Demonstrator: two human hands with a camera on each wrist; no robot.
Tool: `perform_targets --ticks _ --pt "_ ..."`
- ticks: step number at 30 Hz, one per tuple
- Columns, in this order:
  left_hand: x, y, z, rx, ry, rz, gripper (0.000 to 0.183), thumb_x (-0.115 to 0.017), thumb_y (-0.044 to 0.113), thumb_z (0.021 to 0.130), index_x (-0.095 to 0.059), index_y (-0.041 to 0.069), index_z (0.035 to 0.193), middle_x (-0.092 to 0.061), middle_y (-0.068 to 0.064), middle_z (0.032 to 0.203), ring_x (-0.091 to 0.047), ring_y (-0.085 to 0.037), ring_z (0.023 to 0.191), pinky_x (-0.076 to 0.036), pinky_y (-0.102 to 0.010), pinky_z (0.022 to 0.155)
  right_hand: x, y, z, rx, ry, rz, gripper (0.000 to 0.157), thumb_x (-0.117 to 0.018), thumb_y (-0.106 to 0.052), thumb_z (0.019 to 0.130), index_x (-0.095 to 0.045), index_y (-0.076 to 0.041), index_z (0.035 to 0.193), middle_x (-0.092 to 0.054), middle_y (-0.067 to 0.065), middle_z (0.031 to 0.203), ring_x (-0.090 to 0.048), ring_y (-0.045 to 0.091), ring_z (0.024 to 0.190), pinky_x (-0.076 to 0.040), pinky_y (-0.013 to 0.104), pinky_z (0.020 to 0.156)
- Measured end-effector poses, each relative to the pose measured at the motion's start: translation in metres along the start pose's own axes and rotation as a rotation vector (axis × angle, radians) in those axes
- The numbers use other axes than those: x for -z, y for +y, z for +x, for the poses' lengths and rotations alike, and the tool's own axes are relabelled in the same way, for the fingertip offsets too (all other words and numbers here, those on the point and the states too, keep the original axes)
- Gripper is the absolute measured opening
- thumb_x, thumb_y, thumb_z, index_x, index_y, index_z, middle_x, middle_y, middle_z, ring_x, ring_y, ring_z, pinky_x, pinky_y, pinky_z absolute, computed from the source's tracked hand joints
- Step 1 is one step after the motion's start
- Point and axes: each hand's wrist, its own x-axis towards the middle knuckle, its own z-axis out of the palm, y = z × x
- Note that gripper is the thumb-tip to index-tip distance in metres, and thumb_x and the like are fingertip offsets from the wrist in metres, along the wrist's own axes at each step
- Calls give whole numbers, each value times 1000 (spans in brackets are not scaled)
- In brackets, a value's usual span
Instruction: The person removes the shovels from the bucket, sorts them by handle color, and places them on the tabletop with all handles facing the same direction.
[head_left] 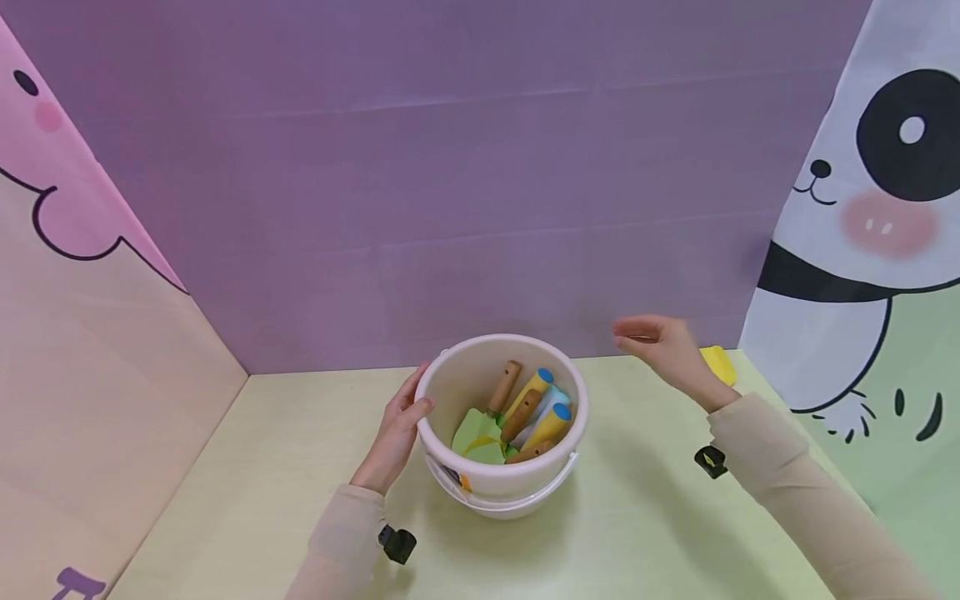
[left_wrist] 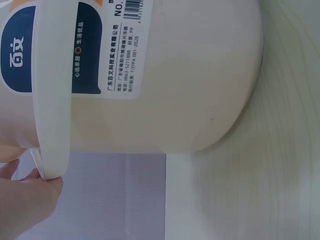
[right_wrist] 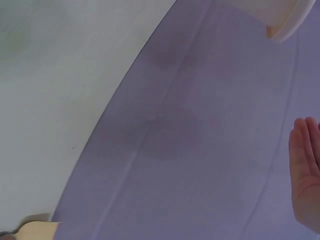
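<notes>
A white bucket (head_left: pixel 502 479) stands on the table, its handle hanging down at the front and a printed label (left_wrist: pixel 120 50) on its side. Inside lie a green shovel blade (head_left: pixel 476 433), several wooden handles (head_left: pixel 521 417), and yellow handles with blue ends (head_left: pixel 551 425). My left hand (head_left: pixel 393 433) grips the bucket's left rim, thumb over the edge. To the right of the bucket my right hand (head_left: pixel 663 346) is raised in the air, apart from it. Its fingers look fairly straight in the right wrist view, and nothing shows in it.
A yellow object (head_left: pixel 718 365) lies at the table's back right corner, partly hidden by my right wrist; its kind cannot be told. A purple wall (head_left: pixel 480 208) rises behind the table (head_left: pixel 300 417). Printed side panels stand left and right, one with a panda (head_left: pixel 832 333).
</notes>
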Motion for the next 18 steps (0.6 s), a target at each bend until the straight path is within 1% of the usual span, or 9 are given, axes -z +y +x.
perform_targets --ticks 2,5,7,10,13,18 --pt "0 1 0 2 0 2 61 -41 5 87 -24 8 145 -26 -9 149 -32 -25 129 -29 -46 105 -7 -8 2 28 -39 1 32 -62 -15 86 -61 -1 115 -63 17 114 -63 22 99 -52 25 79" --pt "0 1 0 0 2 3 61 -41 4 87 -24 8 145 -27 -11 149 -32 -25 129 -30 -45 104 -18 -18 6 57 -93 14 32 -63 -13 86 -61 0 115 -62 17 115 -61 29 103 -51 34 82" --pt "-1 2 0 -2 6 4 61 -41 4 87 -24 8 145 -27 -11 148 -32 -25 128 -32 -44 103 -26 -23 9 79 -120 11 32 -63 -13 85 -61 0 115 -62 17 115 -61 30 103 -51 37 83" --pt "-2 1 1 -5 10 1 61 -41 3 86 -24 8 145 -27 -12 148 -32 -26 128 -33 -42 102 -37 -29 13 111 -152 -7 33 -64 -14 85 -62 -1 115 -63 16 115 -61 29 104 -51 39 84" --pt "-4 1 1 -2 15 -9 61 -41 3 87 -25 8 145 -28 -12 148 -33 -26 128 -33 -42 102 -47 -32 17 133 -192 -25 34 -64 -16 85 -62 -2 116 -63 14 116 -60 29 106 -50 39 85" --pt "-6 0 2 -3 5 -18 61 -41 4 86 -25 9 145 -28 -12 148 -32 -27 128 -31 -45 103 -60 -34 22 159 -253 -53 34 -63 -17 86 -62 -4 117 -63 12 116 -59 28 107 -49 37 87"
